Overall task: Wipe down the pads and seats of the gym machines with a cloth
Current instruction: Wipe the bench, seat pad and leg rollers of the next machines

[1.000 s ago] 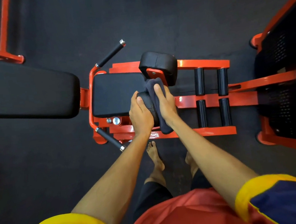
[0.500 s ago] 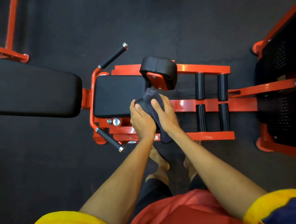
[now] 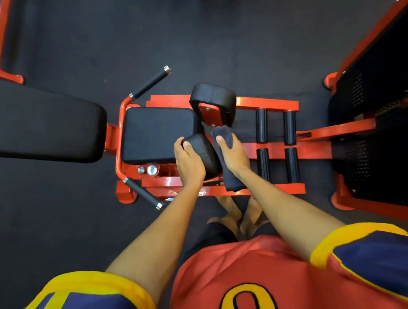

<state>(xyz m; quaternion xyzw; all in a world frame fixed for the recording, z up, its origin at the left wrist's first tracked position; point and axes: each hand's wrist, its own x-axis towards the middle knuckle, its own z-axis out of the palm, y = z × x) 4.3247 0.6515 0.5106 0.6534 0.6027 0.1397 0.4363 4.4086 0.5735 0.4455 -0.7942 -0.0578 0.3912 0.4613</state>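
Cloth (image 3: 233,180) has slid from the pad (image 3: 204,154) top to its right face, right hand (image 3: 234,157) gripping it (left hand (image 3: 189,164) clasps the pad steady), so the top looks done.

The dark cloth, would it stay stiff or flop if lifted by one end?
Probably floppy: the cloth bends over the roller pad and its lower end hangs limp below the right hand. Likely light too, as that hand alone holds it.

Left hand (image 3: 188,163) grips round pad (image 3: 204,154); right hand (image 3: 233,155) presses cloth (image 3: 222,137) alongside
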